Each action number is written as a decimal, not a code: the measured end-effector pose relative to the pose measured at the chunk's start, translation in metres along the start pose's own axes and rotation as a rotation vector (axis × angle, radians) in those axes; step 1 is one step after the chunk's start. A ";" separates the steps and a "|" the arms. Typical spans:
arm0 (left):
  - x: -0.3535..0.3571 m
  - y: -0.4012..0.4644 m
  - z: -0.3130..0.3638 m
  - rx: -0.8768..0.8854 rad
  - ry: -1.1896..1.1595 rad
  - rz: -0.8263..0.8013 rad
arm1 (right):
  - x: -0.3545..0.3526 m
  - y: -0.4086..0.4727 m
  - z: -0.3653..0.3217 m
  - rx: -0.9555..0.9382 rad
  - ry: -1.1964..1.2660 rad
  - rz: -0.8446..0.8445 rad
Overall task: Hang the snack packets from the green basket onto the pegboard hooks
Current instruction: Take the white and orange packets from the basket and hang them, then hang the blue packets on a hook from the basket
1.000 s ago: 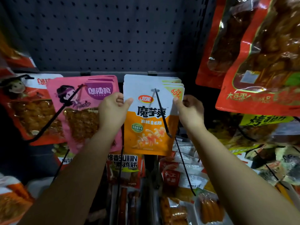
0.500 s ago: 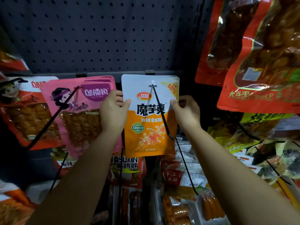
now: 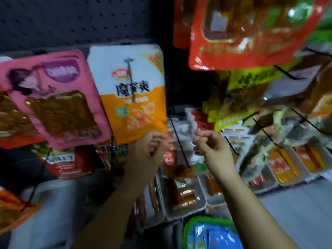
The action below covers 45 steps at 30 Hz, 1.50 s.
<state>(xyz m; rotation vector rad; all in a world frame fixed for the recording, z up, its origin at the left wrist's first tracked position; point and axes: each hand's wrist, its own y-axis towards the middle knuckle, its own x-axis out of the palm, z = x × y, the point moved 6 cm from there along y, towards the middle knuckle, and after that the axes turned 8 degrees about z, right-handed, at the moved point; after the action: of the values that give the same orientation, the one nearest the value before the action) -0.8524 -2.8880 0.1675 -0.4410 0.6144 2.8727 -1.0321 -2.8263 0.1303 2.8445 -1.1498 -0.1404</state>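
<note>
Broadly, a dark pegboard (image 3: 71,20) fills the upper left of the frame, blurred by motion. Red snack packets (image 3: 251,33) hang large at the upper right. A pink packet (image 3: 59,105) hangs at centre left, tilted. Just beside it on the right, a white-and-orange packet (image 3: 133,94) hangs on a black hook (image 3: 129,69) that passes through its top. White trays of sausages (image 3: 181,196) sit at lower centre. The green basket (image 3: 186,229), at the bottom centre-right edge, holds blue packets (image 3: 212,236). The left hand (image 3: 145,151), fingers loosely curled and holding nothing, is right at the lower right corner of the white-and-orange packet; contact cannot be told. The right hand (image 3: 210,146), at centre, is likewise curled and empty, clear of any packet.
</note>
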 end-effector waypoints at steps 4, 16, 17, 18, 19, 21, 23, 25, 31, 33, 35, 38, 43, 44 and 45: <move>0.088 -0.066 -0.028 -0.178 -0.065 -0.256 | -0.093 -0.045 0.065 0.154 0.038 0.131; 0.338 -0.302 -0.322 -0.658 -0.009 -0.640 | -0.273 -0.184 0.465 0.854 -0.377 0.177; 0.352 -0.321 -0.355 -0.681 0.023 -0.648 | -0.275 -0.190 0.503 0.874 -0.434 0.130; 0.364 -0.339 -0.389 -0.699 0.061 -0.649 | -0.275 -0.195 0.541 0.891 -0.481 0.081; 0.373 -0.358 -0.424 -0.725 0.103 -0.645 | -0.274 -0.200 0.578 0.914 -0.545 0.035; 0.387 -0.392 -0.493 -0.801 0.173 -0.643 | -0.274 -0.204 0.649 0.938 -0.672 -0.050; 0.396 -0.422 -0.552 -0.886 0.218 -0.668 | -0.270 -0.205 0.711 0.971 -0.744 -0.126; 0.402 -0.443 -0.595 -0.960 0.276 -0.667 | -0.267 -0.202 0.759 0.995 -0.777 -0.128; 0.440 -0.444 -0.625 -0.906 0.251 -0.589 | -0.261 -0.196 0.809 0.918 -0.705 0.160; 0.459 -0.441 -0.622 -0.921 0.189 -0.596 | -0.261 -0.199 0.811 0.892 -0.694 0.188; 0.475 -0.441 -0.618 -1.030 0.106 -0.594 | -0.268 -0.203 0.809 0.880 -0.663 0.197; 0.491 -0.446 -0.615 -1.080 0.089 -0.694 | -0.296 -0.211 0.802 0.890 -0.605 0.378; 0.487 -0.456 -0.620 -1.025 0.144 -0.752 | -0.326 -0.231 0.790 0.856 -0.254 0.773; 0.482 -0.458 -0.618 -1.035 0.139 -0.729 | -0.323 -0.231 0.788 0.832 -0.208 0.754; 0.476 -0.458 -0.614 -1.057 0.103 -0.681 | -0.319 -0.230 0.785 0.809 -0.165 0.735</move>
<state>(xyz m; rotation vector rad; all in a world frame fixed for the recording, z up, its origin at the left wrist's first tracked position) -1.0438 -2.6852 -0.6904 -0.7294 -0.9391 2.2528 -1.1890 -2.4634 -0.6534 2.7182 -2.6976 0.1819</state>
